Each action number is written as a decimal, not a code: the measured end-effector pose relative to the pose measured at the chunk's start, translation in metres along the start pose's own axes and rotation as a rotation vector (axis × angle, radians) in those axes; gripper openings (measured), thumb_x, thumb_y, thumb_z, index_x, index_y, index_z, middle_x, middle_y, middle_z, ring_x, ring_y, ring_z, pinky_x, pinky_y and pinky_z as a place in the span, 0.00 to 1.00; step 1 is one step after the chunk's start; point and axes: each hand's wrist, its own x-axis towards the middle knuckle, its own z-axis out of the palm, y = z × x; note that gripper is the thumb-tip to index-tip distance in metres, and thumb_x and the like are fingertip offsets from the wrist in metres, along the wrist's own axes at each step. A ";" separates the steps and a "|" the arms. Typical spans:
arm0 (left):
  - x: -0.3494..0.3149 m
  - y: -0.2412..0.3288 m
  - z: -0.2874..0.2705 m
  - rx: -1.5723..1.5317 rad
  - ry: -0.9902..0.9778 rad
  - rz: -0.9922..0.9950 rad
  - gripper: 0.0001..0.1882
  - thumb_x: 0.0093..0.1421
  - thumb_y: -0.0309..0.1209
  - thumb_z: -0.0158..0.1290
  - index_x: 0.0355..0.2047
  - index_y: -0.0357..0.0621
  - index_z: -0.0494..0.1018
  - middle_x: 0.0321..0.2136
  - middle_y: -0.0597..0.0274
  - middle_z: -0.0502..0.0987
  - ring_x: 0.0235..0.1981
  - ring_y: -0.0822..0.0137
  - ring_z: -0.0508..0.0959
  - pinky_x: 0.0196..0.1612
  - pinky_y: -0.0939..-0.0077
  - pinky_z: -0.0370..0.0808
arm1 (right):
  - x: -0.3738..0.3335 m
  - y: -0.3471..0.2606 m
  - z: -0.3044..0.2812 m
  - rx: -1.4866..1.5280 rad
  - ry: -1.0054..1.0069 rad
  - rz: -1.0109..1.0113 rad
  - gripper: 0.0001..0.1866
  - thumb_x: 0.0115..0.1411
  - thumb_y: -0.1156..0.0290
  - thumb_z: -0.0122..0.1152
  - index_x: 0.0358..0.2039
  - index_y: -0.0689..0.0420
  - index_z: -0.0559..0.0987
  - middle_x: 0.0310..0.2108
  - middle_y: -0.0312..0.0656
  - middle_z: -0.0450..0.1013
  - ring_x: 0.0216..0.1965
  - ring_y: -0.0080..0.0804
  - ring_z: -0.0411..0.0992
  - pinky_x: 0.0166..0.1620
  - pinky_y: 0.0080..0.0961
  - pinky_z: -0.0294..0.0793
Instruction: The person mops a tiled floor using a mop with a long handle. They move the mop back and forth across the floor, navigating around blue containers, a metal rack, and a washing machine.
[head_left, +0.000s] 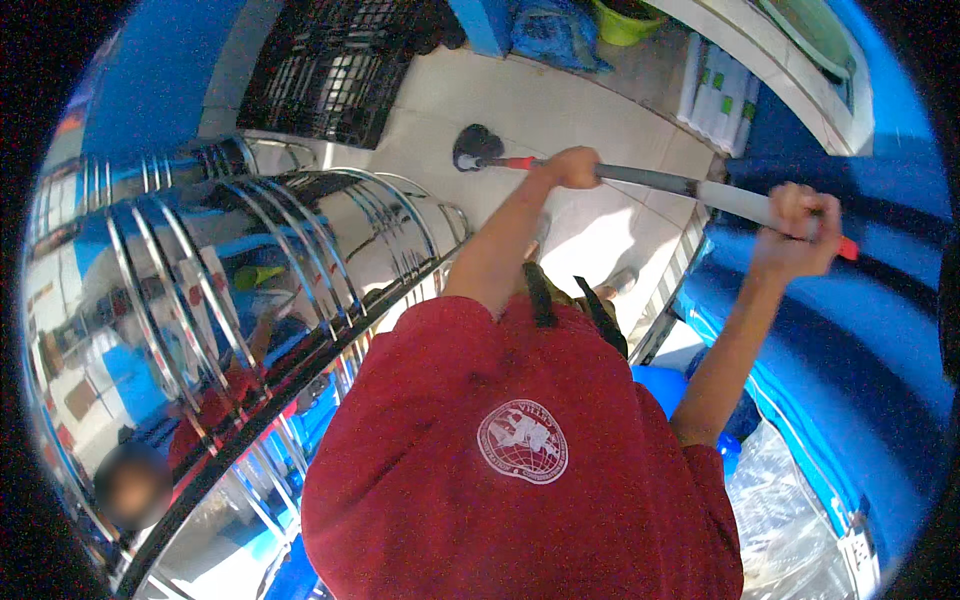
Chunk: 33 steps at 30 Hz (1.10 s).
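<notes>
A long pole [645, 178] with grey and white sections and red fittings slants across in front of me. At its far left end is a black rounded head [477, 147], close to the tiled floor; whether it touches the tiles I cannot tell. My left hand [573, 167] is wrapped round the grey section, not far from the head. Farther up, near the red-tipped end, my right hand [803, 232] grips the white section, its arm raised at the right.
Chrome metal seating [180, 290] with curved bars lines the left. A black plastic crate [325, 75] stands beyond it. At the back are a blue plastic bag [558, 38], a yellow-green bucket [628, 24] and white rolls [718, 95]. Large blue padding [860, 330] fills the right.
</notes>
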 end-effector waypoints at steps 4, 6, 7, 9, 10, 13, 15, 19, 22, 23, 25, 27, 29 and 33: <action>-0.063 -0.095 -0.022 0.043 0.057 -0.266 0.15 0.46 0.37 0.51 0.32 0.41 0.75 0.32 0.48 0.77 0.38 0.51 0.77 0.42 0.60 0.73 | -0.046 0.087 0.031 -0.038 -0.159 0.111 0.13 0.56 0.63 0.46 0.20 0.58 0.68 0.16 0.39 0.62 0.20 0.28 0.59 0.28 0.27 0.61; -0.080 -0.134 -0.019 0.334 0.035 -0.530 0.15 0.44 0.36 0.54 0.34 0.46 0.77 0.37 0.56 0.77 0.41 0.56 0.77 0.43 0.60 0.73 | -0.075 0.121 0.040 -0.036 -0.348 0.133 0.13 0.61 0.68 0.46 0.23 0.62 0.70 0.25 0.42 0.67 0.25 0.30 0.65 0.32 0.28 0.67; -0.090 -0.153 -0.015 0.380 -0.002 -0.591 0.17 0.45 0.35 0.54 0.37 0.48 0.76 0.41 0.57 0.76 0.43 0.57 0.76 0.44 0.60 0.73 | -0.091 0.137 0.045 -0.079 -0.317 0.172 0.12 0.60 0.68 0.46 0.23 0.62 0.70 0.23 0.41 0.67 0.23 0.29 0.63 0.33 0.29 0.67; -0.104 -0.175 -0.003 0.412 -0.030 -0.709 0.20 0.47 0.35 0.55 0.43 0.51 0.73 0.46 0.59 0.72 0.49 0.55 0.72 0.47 0.58 0.71 | -0.120 0.160 0.050 -0.037 -0.281 0.145 0.12 0.59 0.70 0.47 0.24 0.63 0.71 0.19 0.40 0.65 0.20 0.27 0.61 0.34 0.30 0.66; -0.105 -0.178 0.003 0.363 -0.085 -0.782 0.22 0.48 0.36 0.56 0.45 0.52 0.72 0.48 0.60 0.71 0.52 0.54 0.70 0.48 0.55 0.69 | -0.129 0.166 0.047 0.037 -0.272 0.124 0.11 0.59 0.71 0.46 0.23 0.64 0.71 0.17 0.40 0.64 0.18 0.26 0.60 0.34 0.30 0.66; -0.087 -0.162 0.016 0.535 -0.222 -0.730 0.25 0.46 0.38 0.57 0.47 0.52 0.71 0.50 0.57 0.69 0.57 0.50 0.63 0.53 0.48 0.63 | -0.134 0.152 0.010 -0.082 -0.125 0.256 0.11 0.57 0.70 0.47 0.23 0.65 0.71 0.18 0.40 0.64 0.19 0.26 0.60 0.34 0.29 0.66; -0.060 -0.126 0.030 0.697 -0.334 -0.453 0.32 0.42 0.41 0.60 0.50 0.52 0.68 0.54 0.53 0.65 0.60 0.49 0.57 0.55 0.37 0.56 | -0.134 0.126 -0.027 -0.085 -0.032 0.220 0.11 0.56 0.69 0.48 0.24 0.65 0.71 0.21 0.43 0.67 0.24 0.30 0.64 0.39 0.30 0.67; -0.005 -0.014 0.076 0.583 -0.349 0.049 0.29 0.41 0.41 0.57 0.48 0.57 0.70 0.58 0.55 0.61 0.62 0.50 0.54 0.59 0.38 0.47 | -0.159 0.022 -0.101 -0.545 0.422 0.020 0.11 0.54 0.65 0.45 0.23 0.59 0.70 0.23 0.42 0.67 0.28 0.32 0.67 0.37 0.32 0.67; 0.018 0.086 0.117 0.438 -0.534 0.315 0.25 0.39 0.34 0.55 0.42 0.49 0.74 0.49 0.52 0.70 0.56 0.55 0.65 0.54 0.50 0.62 | -0.184 -0.077 -0.129 -0.390 0.531 -0.073 0.12 0.55 0.64 0.43 0.21 0.58 0.68 0.12 0.33 0.53 0.14 0.22 0.51 0.21 0.21 0.50; 0.012 0.125 0.136 0.184 -0.400 0.353 0.24 0.39 0.33 0.54 0.41 0.48 0.74 0.44 0.53 0.73 0.51 0.54 0.69 0.50 0.52 0.66 | -0.194 -0.110 -0.129 -0.335 0.488 -0.119 0.13 0.56 0.63 0.42 0.22 0.59 0.68 0.12 0.32 0.52 0.13 0.21 0.51 0.20 0.20 0.50; 0.007 0.179 0.149 -0.074 -0.416 0.455 0.22 0.39 0.32 0.53 0.40 0.47 0.75 0.36 0.53 0.77 0.41 0.54 0.75 0.43 0.56 0.72 | -0.208 -0.165 -0.116 -0.343 0.482 -0.246 0.15 0.57 0.61 0.40 0.27 0.60 0.69 0.11 0.30 0.51 0.12 0.20 0.51 0.19 0.20 0.52; 0.015 0.238 0.160 -0.102 -0.650 0.547 0.21 0.40 0.31 0.52 0.39 0.48 0.75 0.33 0.54 0.78 0.37 0.54 0.77 0.39 0.59 0.73 | -0.214 -0.211 -0.097 -0.483 0.565 -0.405 0.19 0.57 0.59 0.39 0.34 0.64 0.69 0.10 0.30 0.52 0.12 0.19 0.52 0.19 0.19 0.55; 0.026 0.289 0.171 -0.025 -0.882 0.581 0.19 0.41 0.25 0.51 0.38 0.49 0.75 0.32 0.57 0.78 0.36 0.54 0.77 0.38 0.61 0.72 | -0.219 -0.246 -0.078 -0.698 0.627 -0.584 0.24 0.57 0.58 0.39 0.41 0.69 0.67 0.10 0.30 0.54 0.11 0.19 0.54 0.19 0.19 0.58; 0.053 0.344 0.191 -0.006 -0.841 0.646 0.19 0.43 0.32 0.56 0.38 0.47 0.76 0.34 0.54 0.78 0.39 0.55 0.76 0.41 0.62 0.72 | -0.220 -0.286 -0.070 -0.918 0.724 -0.828 0.22 0.59 0.63 0.39 0.46 0.67 0.66 0.08 0.27 0.51 0.07 0.16 0.50 0.15 0.16 0.58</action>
